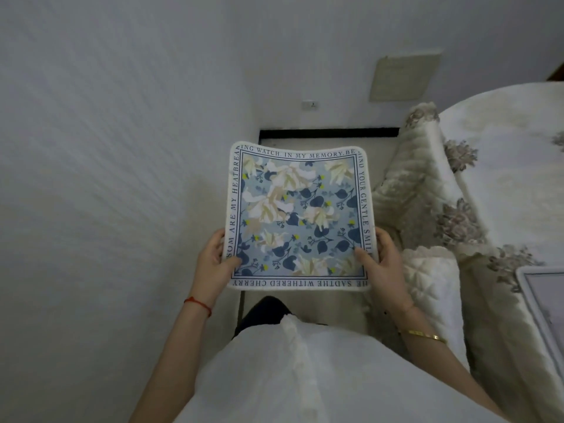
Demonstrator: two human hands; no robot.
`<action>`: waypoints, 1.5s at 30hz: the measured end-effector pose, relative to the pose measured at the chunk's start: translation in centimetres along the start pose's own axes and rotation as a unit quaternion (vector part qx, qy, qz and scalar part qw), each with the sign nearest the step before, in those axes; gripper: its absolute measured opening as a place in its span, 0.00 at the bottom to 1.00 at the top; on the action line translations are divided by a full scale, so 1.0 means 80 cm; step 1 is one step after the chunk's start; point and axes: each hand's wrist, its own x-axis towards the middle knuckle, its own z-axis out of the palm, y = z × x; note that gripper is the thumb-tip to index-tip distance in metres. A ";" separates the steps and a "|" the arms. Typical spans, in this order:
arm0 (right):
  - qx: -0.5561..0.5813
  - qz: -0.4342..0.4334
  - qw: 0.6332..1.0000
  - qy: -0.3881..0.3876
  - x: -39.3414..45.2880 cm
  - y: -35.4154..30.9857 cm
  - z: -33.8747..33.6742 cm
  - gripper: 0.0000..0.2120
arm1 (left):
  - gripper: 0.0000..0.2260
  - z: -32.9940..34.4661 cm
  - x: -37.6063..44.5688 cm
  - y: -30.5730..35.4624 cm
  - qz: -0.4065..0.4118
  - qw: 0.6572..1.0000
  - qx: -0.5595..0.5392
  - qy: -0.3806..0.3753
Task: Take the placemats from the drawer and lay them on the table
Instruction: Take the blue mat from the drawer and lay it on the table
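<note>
With the left hand (213,257) and right hand (380,254) each pinching a near corner of the floral placemat (297,215), held out over the floor beside the cloth-covered table (503,166), its unsupported far edge may droop and catch on the cloth.

White top (305,377), red string (198,304), gold bangle (422,334)

The placemat (299,215) hides both hands' fingers beneath it; the table (518,166) runs off frame.
</note>
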 end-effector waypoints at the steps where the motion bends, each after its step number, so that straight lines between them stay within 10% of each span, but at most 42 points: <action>1: 0.001 0.000 1.000 0.010 0.017 -0.004 0.000 0.16 | 0.24 0.006 0.024 0.007 -0.001 1.000 0.001 -0.010; 23: 0.069 0.053 0.896 0.436 0.347 -0.055 -0.047 0.15 | 0.27 0.306 0.554 0.218 0.063 0.905 0.109 -0.407; 45: 0.080 0.069 0.797 0.595 0.360 -0.058 -0.202 0.16 | 0.25 0.633 0.578 0.263 0.040 0.797 0.162 -0.580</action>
